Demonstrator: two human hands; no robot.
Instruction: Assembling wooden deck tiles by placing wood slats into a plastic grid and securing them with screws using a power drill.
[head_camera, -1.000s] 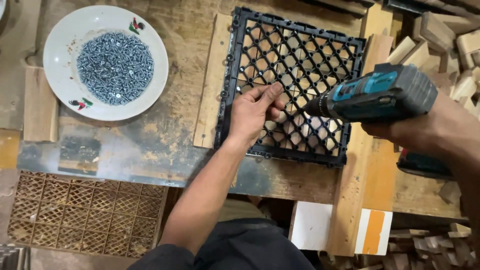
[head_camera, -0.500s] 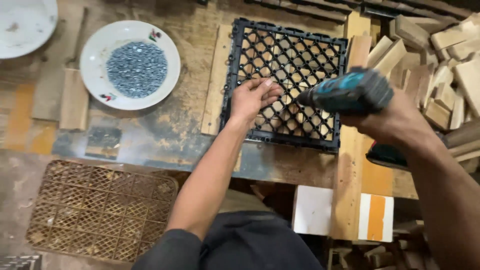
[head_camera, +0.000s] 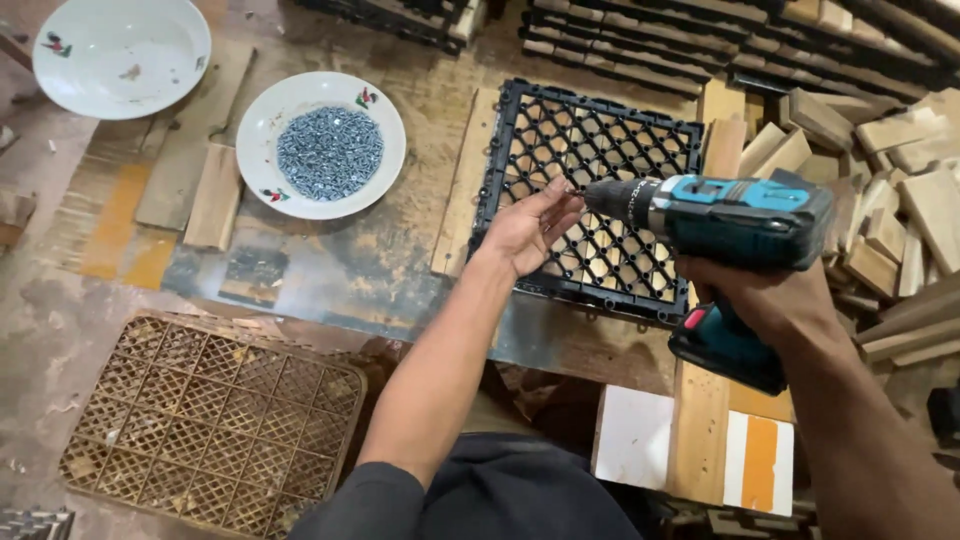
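A black plastic lattice tile (head_camera: 560, 140) lies on the worn workbench over wooden slats. My left hand (head_camera: 530, 225) hovers over its near left part, fingertips pinched at the tip of the drill, apparently on a small screw that is too small to make out. My right hand (head_camera: 765, 295) grips the handle of a teal and black cordless drill (head_camera: 735, 220), held level above the tile with its bit pointing left at my left fingers. A white plate (head_camera: 272, 130) piled with grey screws (head_camera: 328, 152) sits to the left of the tile.
An empty white plate (head_camera: 120, 50) lies at the top left. A brown lattice tile (head_camera: 215, 420) rests below the bench at the lower left. Loose wooden blocks (head_camera: 900, 190) are heaped on the right. Stacked black tiles (head_camera: 720, 40) line the far edge.
The drill has lifted off the tile and swung level toward my left hand. My left hand rose from the lattice to meet the bit. The view has shifted, so a second plate now shows.
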